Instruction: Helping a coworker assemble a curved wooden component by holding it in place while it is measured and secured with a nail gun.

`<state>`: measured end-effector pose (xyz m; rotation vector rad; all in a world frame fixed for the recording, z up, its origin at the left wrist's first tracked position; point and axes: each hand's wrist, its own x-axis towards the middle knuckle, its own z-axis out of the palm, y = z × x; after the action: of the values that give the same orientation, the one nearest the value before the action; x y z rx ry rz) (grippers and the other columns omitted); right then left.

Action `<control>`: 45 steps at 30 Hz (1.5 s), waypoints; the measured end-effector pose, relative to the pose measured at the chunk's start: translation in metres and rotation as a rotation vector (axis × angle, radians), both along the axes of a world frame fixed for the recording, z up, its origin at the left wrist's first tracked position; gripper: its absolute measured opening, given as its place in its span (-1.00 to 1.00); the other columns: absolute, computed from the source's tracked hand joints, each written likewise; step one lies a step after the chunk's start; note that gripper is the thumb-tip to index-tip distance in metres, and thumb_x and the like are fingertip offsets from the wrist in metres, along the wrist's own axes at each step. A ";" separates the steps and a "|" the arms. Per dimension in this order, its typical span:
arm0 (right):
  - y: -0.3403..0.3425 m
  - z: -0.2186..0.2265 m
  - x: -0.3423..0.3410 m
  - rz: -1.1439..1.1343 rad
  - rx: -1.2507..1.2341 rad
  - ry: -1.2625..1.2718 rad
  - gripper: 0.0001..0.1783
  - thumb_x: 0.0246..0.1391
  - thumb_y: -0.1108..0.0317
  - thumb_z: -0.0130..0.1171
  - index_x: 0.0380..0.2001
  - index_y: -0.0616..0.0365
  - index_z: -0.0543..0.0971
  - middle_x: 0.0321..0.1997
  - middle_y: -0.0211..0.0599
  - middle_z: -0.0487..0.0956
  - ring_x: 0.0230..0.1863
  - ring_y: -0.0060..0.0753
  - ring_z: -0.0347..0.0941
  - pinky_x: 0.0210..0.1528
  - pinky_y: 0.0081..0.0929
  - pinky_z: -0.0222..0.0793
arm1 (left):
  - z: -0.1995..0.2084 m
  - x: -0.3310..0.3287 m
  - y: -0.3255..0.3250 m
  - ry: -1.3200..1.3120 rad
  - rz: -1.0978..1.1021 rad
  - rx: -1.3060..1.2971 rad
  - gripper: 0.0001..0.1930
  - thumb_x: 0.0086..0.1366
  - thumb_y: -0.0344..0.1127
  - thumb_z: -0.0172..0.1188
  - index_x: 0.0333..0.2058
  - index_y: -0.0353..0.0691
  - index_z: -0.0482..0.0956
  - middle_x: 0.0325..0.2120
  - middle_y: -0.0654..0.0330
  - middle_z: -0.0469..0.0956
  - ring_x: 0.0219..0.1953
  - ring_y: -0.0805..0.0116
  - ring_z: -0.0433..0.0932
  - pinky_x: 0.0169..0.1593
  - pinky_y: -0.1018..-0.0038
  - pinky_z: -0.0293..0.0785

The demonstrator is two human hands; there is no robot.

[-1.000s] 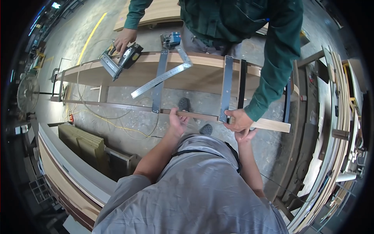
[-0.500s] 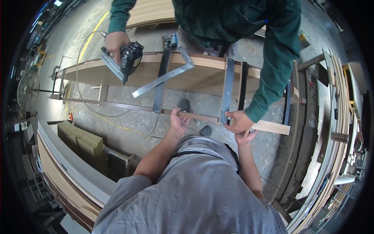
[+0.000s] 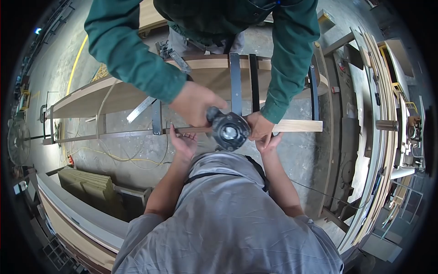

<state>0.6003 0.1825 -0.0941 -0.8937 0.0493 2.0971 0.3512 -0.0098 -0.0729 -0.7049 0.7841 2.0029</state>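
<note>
My left hand (image 3: pixel 183 142) is palm up at a narrow brown wooden strip (image 3: pixel 200 130), thumb on one side and fingers curled beneath. At the left end of a pale wooden board (image 3: pixel 299 125), my right hand (image 3: pixel 269 143) grips from below, fingers partly hidden. A co-worker's left hand (image 3: pixel 260 127) presses there, just above mine. The co-worker's right hand (image 3: pixel 198 104) holds a black nail gun (image 3: pixel 228 131) over the strip, between my hands; it hides part of the strip and of a dark metal crossbar (image 3: pixel 235 84).
A long curved wooden panel (image 3: pixel 123 98) lies beyond, crossed by a black bar (image 3: pixel 254 82). A metal square (image 3: pixel 139 109) rests on it. The air hose (image 3: pixel 102 102) loops at left. Yellowish slabs (image 3: pixel 86 187) stand lower left; long boards (image 3: pixel 388 137) line the right.
The co-worker's right hand has swung the nail gun from the far left to between my hands. My hands stay at the wood; the view has shifted, so the scene sits further left.
</note>
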 end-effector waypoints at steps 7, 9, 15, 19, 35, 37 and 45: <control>0.000 0.004 0.000 -0.022 -0.067 -0.026 0.01 -0.01 -0.54 -0.28 0.25 0.08 0.19 0.29 -0.29 0.30 0.28 -0.15 0.22 0.30 -0.22 0.16 | 0.005 -0.001 0.002 -0.017 0.016 -0.073 -0.17 0.10 0.30 0.13 0.09 -0.29 0.17 -0.07 0.06 0.29 0.01 0.15 0.31 0.19 0.18 0.20; 0.000 0.006 -0.002 -0.019 -0.063 -0.026 0.01 -0.01 -0.54 -0.28 0.25 0.08 0.20 0.29 -0.30 0.29 0.28 -0.15 0.23 0.30 -0.22 0.16 | 0.002 -0.002 0.001 -0.007 0.000 -0.068 -0.17 0.09 0.31 0.14 0.08 -0.29 0.17 -0.08 0.06 0.29 0.01 0.15 0.32 0.20 0.18 0.18; -0.001 0.002 0.001 -0.015 -0.017 0.008 -0.01 0.00 -0.53 -0.28 0.23 0.06 0.23 0.29 -0.29 0.29 0.28 -0.14 0.22 0.30 -0.20 0.14 | 0.002 -0.003 0.002 -0.040 0.010 -0.077 -0.17 0.08 0.30 0.15 0.08 -0.28 0.17 -0.09 0.05 0.30 -0.01 0.14 0.32 0.17 0.19 0.24; -0.001 0.009 -0.004 -0.003 -0.012 -0.077 0.05 -0.01 -0.56 -0.46 0.27 0.07 0.20 0.31 -0.18 0.26 0.28 -0.09 0.20 0.29 -0.20 0.17 | 0.002 -0.003 0.001 -0.033 0.006 -0.081 -0.18 0.09 0.30 0.15 0.07 -0.27 0.18 -0.11 0.06 0.31 -0.03 0.15 0.33 0.15 0.19 0.26; -0.001 0.009 -0.003 -0.010 -0.005 -0.002 0.02 -0.02 -0.56 -0.31 0.26 0.05 0.20 0.30 -0.28 0.27 0.28 -0.14 0.21 0.31 -0.21 0.15 | -0.006 -0.006 0.000 -0.041 0.008 -0.088 -0.16 0.07 0.28 0.18 0.09 -0.28 0.16 -0.11 0.04 0.31 -0.05 0.14 0.34 0.19 0.15 0.23; -0.001 0.008 -0.003 -0.009 -0.005 -0.008 0.04 -0.03 -0.57 -0.31 0.26 0.06 0.19 0.31 -0.28 0.27 0.28 -0.14 0.21 0.30 -0.21 0.15 | -0.006 -0.006 -0.001 -0.042 0.011 -0.086 -0.16 0.08 0.28 0.18 0.10 -0.27 0.15 -0.11 0.03 0.31 -0.04 0.14 0.34 0.19 0.15 0.23; -0.004 0.007 -0.001 0.013 -0.011 -0.002 0.06 -0.04 -0.59 -0.34 0.27 0.05 0.18 0.33 -0.25 0.24 0.30 -0.10 0.18 0.32 -0.17 0.11 | -0.005 -0.005 -0.002 -0.054 0.020 -0.099 -0.21 0.09 0.28 0.17 0.03 -0.29 0.22 -0.13 0.03 0.34 -0.06 0.13 0.37 0.18 0.15 0.25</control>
<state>0.5989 0.1788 -0.0867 -0.9048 0.0539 2.1102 0.3458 -0.0116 -0.0777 -0.8237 0.8520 1.9647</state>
